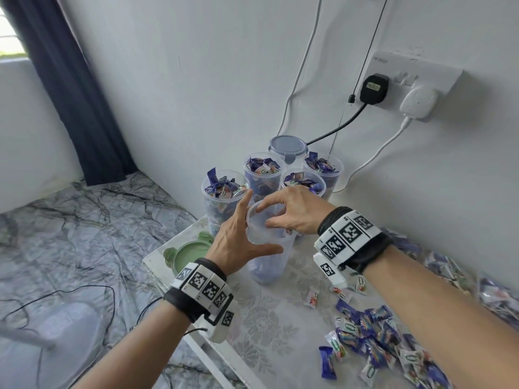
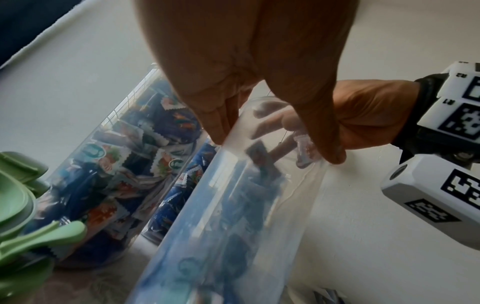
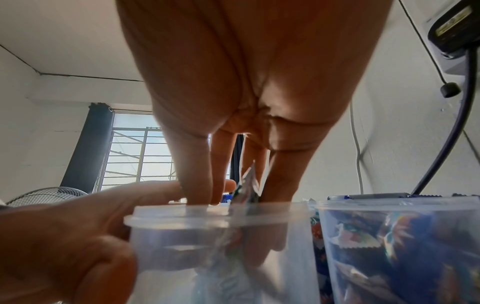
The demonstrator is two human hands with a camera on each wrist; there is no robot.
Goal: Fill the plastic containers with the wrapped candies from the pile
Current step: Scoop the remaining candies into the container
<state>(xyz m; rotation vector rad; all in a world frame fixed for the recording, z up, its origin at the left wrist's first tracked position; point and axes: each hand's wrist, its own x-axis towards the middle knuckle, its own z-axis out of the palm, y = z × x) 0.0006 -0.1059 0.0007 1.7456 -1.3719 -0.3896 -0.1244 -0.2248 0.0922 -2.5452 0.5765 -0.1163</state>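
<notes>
Candies going into clear container (image 1: pixel 268 248) on desk (image 1: pixel 269 318).
Left hand (image 1: pixel 238 242) grip wraps container; right hand (image 1: pixel 292 211) fingers loose over rim, candy (image 3: pixel 246 185) between them.

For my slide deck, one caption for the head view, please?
Left hand steadies a clear container while right hand drops wrapped candies in.

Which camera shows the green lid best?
The head view: the whole green lid lies on the table's left corner. The left wrist view catches only a blurred edge; the right wrist view misses it.
</notes>
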